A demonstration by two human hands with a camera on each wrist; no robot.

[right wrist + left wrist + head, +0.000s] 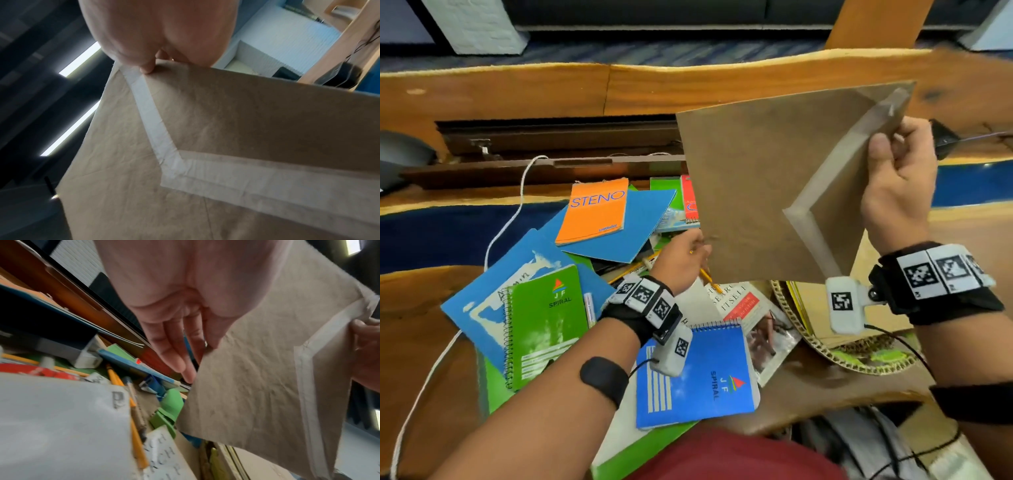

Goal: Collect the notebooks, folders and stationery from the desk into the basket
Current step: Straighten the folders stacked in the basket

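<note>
The wooden desk (pixel 517 92), glossy with a wavy live edge, carries a loose heap of books. Above it the right hand (pixel 900 181) pinches a corner of a flat brown paper folder (pixel 767 178), matte and creased, with pale tape strips. An oval corrugated-cardboard basket (pixel 859 359) sits below the folder. Nearby lie a blue spiral notebook (pixel 698 377), a green one (pixel 544 325) and an orange steno pad (pixel 594 209). The left hand (pixel 681 257), fingers straight, reaches under the folder's lower edge towards yellow pencils (pixel 137 446).

Left hand (pixel 174 318), fingers straight, beside brown folder (pixel 257 369) above pencils (pixel 137 446)

Brown folder (pixel 774 185) tilted above scattered notebooks (pixel 592 212).
</note>
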